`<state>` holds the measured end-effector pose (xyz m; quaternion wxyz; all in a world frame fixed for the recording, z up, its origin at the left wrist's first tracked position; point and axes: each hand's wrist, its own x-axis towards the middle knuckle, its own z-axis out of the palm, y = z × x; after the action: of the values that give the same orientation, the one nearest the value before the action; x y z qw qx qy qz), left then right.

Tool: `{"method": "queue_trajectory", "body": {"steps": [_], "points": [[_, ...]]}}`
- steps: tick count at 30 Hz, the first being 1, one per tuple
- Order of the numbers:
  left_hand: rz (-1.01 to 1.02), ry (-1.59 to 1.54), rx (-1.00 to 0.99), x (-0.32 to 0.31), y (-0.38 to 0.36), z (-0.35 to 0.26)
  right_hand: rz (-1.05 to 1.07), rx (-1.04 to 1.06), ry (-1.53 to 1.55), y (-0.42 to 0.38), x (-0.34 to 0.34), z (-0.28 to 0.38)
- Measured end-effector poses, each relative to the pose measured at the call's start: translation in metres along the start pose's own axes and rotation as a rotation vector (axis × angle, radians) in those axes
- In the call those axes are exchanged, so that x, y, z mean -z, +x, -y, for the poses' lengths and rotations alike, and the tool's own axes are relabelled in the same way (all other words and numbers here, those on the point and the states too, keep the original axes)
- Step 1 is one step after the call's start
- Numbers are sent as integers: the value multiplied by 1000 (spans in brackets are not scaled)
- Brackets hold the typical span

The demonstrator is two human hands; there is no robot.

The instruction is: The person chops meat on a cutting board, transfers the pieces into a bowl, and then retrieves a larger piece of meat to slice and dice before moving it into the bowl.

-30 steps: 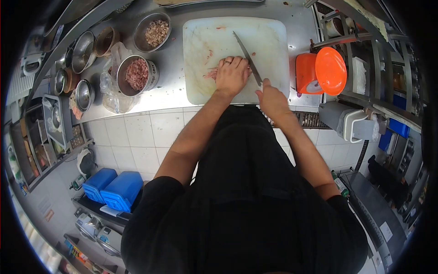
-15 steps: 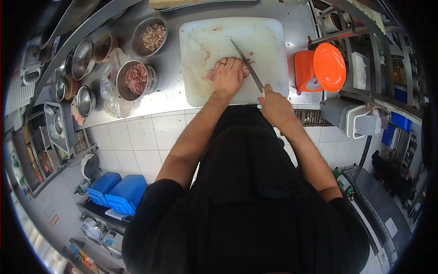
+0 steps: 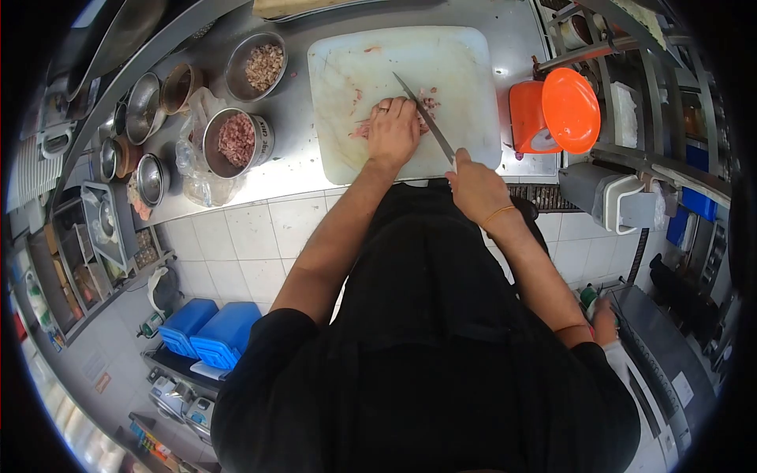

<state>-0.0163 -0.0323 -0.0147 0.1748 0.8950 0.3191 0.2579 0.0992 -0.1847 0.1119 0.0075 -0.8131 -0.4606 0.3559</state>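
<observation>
Pinkish raw meat strips [image 3: 360, 128] lie in the upper middle of the frame, under the left hand [image 3: 394, 130] on a white rectangular cutting board [image 3: 461, 71]. More loose bits [image 3: 430, 102] now show right of the long steel knife [image 3: 424, 117] than a second ago, so the chopping seems to be advancing. The left fingers lie close together, pressing down; whether their tips curl around the meat, I cannot tell. The right hand [image 3: 479, 189] is wrapped around the knife's handle. Another person's hand [image 3: 604, 319] has appeared lower right. Counted: one knife, one board, one orange scale [image 3: 532, 118] at upper right, two blue plastic bins [image 3: 225, 335] lower left.
</observation>
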Motion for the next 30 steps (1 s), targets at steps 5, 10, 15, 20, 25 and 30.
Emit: {"method": "queue_trajectory", "body": {"steps": [5, 10, 15, 20, 25, 30], "points": [[24, -12, -4, -3, 2, 5, -121, 70, 88, 72, -36, -1], [-4, -93, 34, 2, -3, 5, -109, 111, 23, 49, 16, 12], [-19, -26, -8, 8, -4, 7, -5, 22, -28, -15, 18, 7], [31, -9, -27, 5, -1, 10, -81, 18, 56, 25, -43, -2], [16, -60, -13, 4, -5, 10, -151, 109, 95, 74, -19, 14], [-21, -95, 53, 13, -4, 10, -46, 47, 2, 12, 19, 14]]}}
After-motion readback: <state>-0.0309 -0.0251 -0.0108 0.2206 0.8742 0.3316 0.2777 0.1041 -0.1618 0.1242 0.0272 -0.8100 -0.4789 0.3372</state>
